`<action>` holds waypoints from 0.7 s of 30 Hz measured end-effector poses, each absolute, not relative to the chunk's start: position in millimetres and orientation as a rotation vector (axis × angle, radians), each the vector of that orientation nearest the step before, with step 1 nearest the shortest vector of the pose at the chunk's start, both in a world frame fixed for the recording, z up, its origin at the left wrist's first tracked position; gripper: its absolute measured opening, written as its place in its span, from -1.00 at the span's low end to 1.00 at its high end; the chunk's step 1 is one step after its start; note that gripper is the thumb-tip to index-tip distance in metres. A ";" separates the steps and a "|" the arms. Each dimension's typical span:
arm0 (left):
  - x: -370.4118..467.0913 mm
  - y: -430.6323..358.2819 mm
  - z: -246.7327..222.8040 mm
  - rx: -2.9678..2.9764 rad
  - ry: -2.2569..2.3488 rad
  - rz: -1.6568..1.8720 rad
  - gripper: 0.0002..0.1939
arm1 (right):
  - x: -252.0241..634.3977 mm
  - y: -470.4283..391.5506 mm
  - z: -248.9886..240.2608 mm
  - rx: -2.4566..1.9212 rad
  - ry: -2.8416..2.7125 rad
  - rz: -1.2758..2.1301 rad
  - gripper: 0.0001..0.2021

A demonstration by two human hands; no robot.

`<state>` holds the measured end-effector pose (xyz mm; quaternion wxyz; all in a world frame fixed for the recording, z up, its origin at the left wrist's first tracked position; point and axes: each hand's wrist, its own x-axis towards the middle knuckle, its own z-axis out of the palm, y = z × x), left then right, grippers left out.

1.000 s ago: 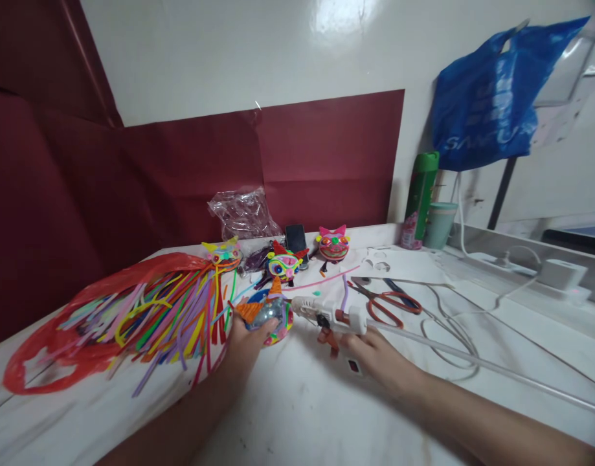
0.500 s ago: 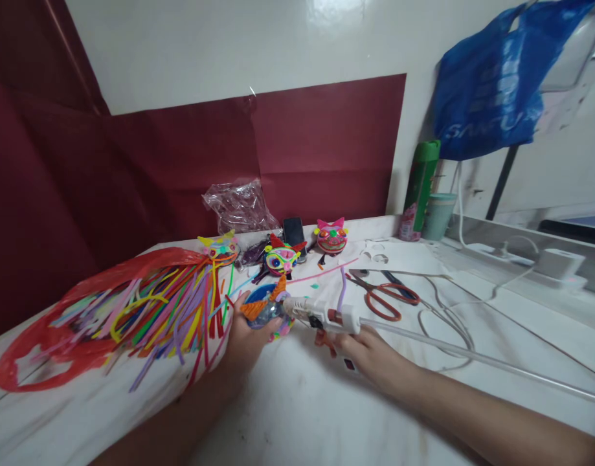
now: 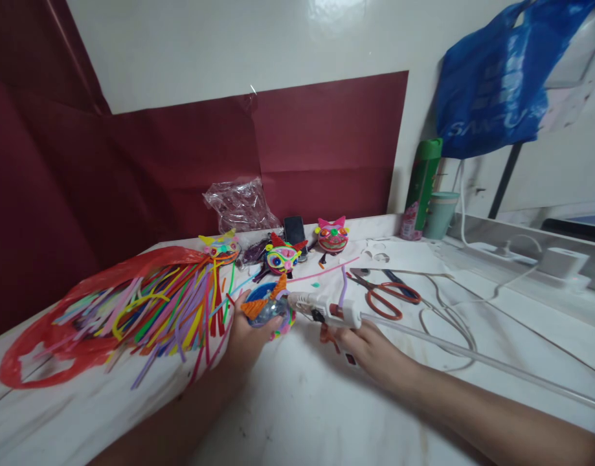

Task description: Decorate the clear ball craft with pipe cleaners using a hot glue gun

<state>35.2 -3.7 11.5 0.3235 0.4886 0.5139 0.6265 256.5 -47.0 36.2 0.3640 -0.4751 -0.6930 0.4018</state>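
My left hand (image 3: 251, 333) grips a small blue craft figure (image 3: 264, 310) with orange ear-like pieces on top and pink and green bits at its side. In my right hand (image 3: 368, 343) is a white hot glue gun (image 3: 326, 309), its nozzle close to the figure's upper right side. I cannot tell whether the nozzle touches it. A long clear glue stick (image 3: 452, 342) sticks out of the gun's back end. Just behind the held figure sits a colourful animal-face figure (image 3: 281, 259) with red ears.
Pipe cleaners (image 3: 166, 304) spread over a red plastic bag (image 3: 35, 349) on the left. A yellow-eared figure (image 3: 222, 244), a phone (image 3: 294, 232) and a pink figure (image 3: 332, 237) stand behind. Orange-handled scissors (image 3: 387, 299) and a cable (image 3: 452, 330) lie right, near a cup (image 3: 441, 217).
The glue gun has shifted slightly right, its nozzle a little farther from the figure. My left hand keeps its hold on the figure almost unmoved.
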 end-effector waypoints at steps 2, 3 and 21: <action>35.4 -3.8 12.7 1.336 1.402 1.597 -0.29 | 256.2 -47.9 37.2 -1.211 -1.803 1.028 -0.68; 35.4 -3.9 13.2 1.349 1.393 1.586 -0.29 | 255.9 -48.2 37.6 -1.205 -1.811 1.020 -0.68; 35.6 -4.0 11.9 1.303 1.418 1.581 -0.15 | 254.2 -47.3 37.6 -1.232 -1.794 1.019 -0.67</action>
